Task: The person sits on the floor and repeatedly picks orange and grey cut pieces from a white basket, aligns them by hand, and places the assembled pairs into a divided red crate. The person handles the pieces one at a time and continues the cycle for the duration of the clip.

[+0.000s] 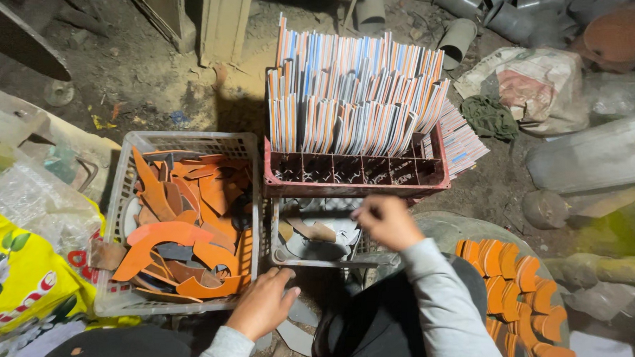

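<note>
**2 hands over 2 crates of offcuts**

2 crates lie ahead of the hands. The red crate, packed with upright striped cards, stands farthest beyond the right grip. The white crate of orange curved pieces sits just left of and beyond the left hand, whose grip rests open, fingertips at the crate's near corner. The small grey tray of grey scraps lies directly under the right hand, fingers curled narrow; whether they pinch anything I cannot tell. Stacked orange arcs lie right of that sleeve.
</note>
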